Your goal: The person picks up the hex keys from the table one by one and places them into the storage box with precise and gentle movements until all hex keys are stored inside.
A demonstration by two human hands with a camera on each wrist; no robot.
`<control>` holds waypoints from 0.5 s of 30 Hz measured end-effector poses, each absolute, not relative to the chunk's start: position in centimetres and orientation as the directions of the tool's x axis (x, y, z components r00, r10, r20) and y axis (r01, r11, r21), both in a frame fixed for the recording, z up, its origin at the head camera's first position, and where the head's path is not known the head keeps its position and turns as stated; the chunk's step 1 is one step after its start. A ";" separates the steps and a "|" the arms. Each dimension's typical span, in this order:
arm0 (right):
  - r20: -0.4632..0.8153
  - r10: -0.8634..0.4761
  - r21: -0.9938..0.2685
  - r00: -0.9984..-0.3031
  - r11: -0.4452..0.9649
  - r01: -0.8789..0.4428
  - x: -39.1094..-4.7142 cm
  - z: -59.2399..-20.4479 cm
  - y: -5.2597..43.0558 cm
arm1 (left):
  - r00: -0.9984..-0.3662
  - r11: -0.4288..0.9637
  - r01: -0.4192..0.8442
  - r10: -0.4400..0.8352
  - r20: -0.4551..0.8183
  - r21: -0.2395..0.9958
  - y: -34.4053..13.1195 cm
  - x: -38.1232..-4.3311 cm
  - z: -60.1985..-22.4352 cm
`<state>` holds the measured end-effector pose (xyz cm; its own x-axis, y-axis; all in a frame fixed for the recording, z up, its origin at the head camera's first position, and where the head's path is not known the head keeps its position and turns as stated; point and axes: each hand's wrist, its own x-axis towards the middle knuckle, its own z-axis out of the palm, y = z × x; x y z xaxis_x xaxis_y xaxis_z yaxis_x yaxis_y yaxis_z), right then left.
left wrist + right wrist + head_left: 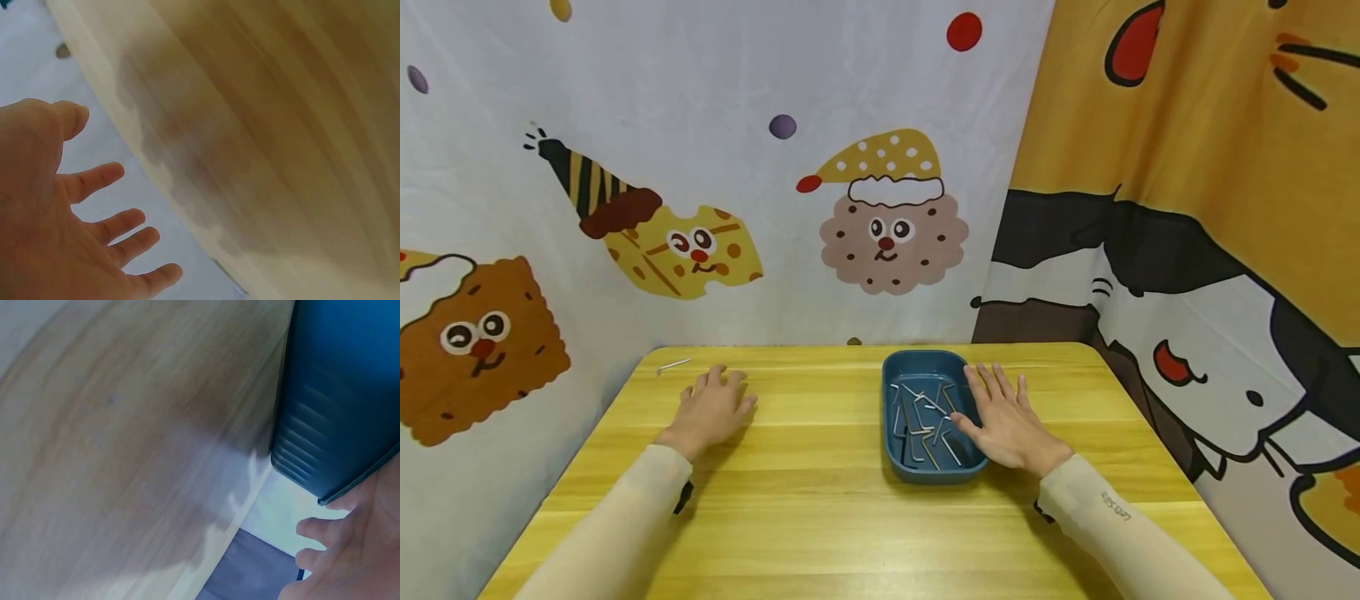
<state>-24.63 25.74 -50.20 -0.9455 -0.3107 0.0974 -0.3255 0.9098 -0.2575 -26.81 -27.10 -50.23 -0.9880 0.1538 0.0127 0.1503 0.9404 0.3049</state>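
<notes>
A dark blue plastic bin (934, 477) sits right of the table's middle, holding several L-shaped hex keys (952, 451) in a loose jumble. My right hand (1011, 427) is spread along the bin's right side, its thumb reaching over the rim. In the right wrist view, the ribbed bin wall (340, 394) stands beside the fingers. One more hex key (675, 365) lies alone near the table's back left corner. Just in front and to the right of it, my left hand (709, 408) hovers palm down with loosely spread fingers, holding nothing.
The wood-grain table (805, 517) has rounded back corners. Behind it and along both sides hangs a curtain (790, 242) printed with cartoon figures, close to the table's edges.
</notes>
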 end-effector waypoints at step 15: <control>0.084 -0.306 -0.259 -0.948 0.912 -0.318 -24.7 -50.2 25.7 | -0.982 0.940 -0.080 -0.017 -0.188 0.330 -35.0 -29.0 -51.3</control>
